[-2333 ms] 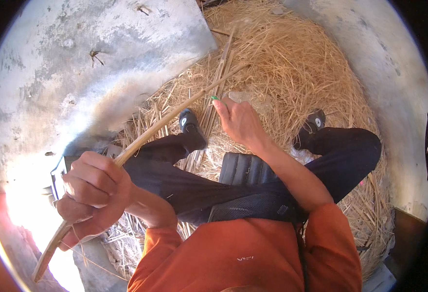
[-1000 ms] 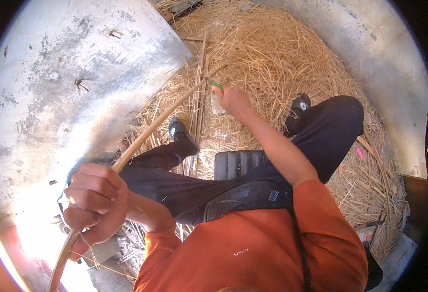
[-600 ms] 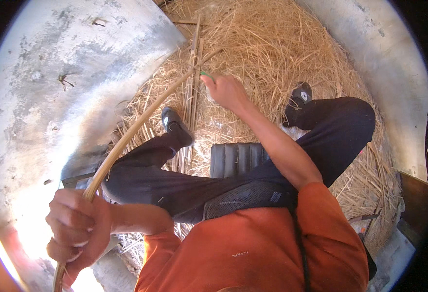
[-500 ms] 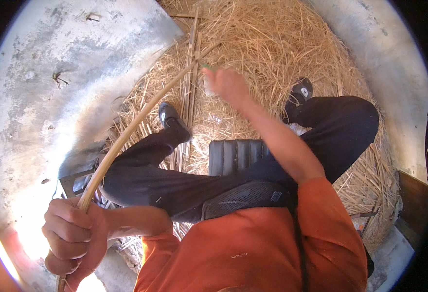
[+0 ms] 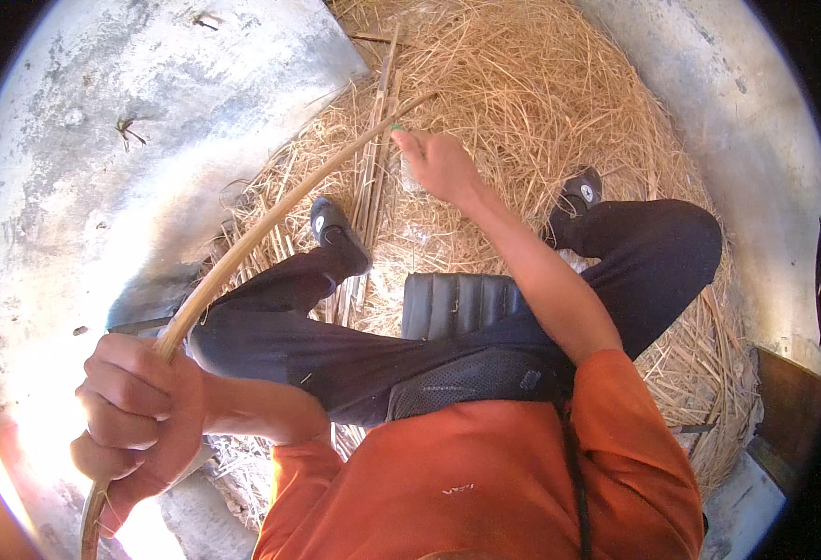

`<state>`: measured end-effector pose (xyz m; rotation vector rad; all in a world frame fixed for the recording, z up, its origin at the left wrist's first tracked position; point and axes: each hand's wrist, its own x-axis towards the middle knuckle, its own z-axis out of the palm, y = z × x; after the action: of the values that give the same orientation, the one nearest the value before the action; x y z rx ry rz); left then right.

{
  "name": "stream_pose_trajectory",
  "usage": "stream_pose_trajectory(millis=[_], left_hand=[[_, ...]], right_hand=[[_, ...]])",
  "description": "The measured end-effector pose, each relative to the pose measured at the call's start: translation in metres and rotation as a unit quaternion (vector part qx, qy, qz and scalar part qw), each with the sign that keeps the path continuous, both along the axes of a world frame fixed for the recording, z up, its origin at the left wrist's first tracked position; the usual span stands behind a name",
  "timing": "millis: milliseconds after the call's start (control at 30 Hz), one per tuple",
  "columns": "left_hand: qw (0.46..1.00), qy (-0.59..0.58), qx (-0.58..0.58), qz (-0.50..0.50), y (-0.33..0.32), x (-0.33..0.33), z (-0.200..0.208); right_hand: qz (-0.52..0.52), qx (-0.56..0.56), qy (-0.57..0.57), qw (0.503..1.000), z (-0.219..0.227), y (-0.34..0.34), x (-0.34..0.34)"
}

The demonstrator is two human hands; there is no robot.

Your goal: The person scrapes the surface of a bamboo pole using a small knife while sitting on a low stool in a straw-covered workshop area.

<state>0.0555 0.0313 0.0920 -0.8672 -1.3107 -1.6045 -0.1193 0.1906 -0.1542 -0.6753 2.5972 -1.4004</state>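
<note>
A long, pale strip of split bamboo or cane [image 5: 266, 222] runs slantwise from the lower left to the upper middle, bowed along its length. My left hand [image 5: 140, 406] is closed in a fist around its thicker near part, and a short end sticks out below the fist. Close to the strip's thin far end is my right hand [image 5: 438, 166], its fingers curled closed. A small bit of green [image 5: 396, 127] shows at its fingertips; what that belongs to is hidden. I cannot tell whether this hand touches the strip.
Dry straw-like shavings [image 5: 522, 84] cover the floor. Several long slats [image 5: 370, 182] lie beside my left shoe [image 5: 336, 233]. A black ribbed pad [image 5: 457, 306] sits between my legs. Mottled grey wall surfaces [image 5: 177, 103] stand at left and right.
The view has shifted slightly. My left fist sits a little higher, with more of the strip's near end showing below it. The right hand stays near the far end.
</note>
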Motion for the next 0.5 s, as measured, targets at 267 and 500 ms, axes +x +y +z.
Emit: stream_pose_trajectory(millis=[267, 500], left_hand=[[1.0, -0.005, -0.001, -0.018, 0.006, -0.007, 0.002], [1.0, 0.002, 0.008, -0.009, 0.004, -0.007, 0.004]], right_hand=[[-0.121, 0.124, 0.099, 0.98, -0.061, 0.006, -0.028], [0.0, -0.107, -0.347, 0.932, -0.025, 0.024, -0.036]])
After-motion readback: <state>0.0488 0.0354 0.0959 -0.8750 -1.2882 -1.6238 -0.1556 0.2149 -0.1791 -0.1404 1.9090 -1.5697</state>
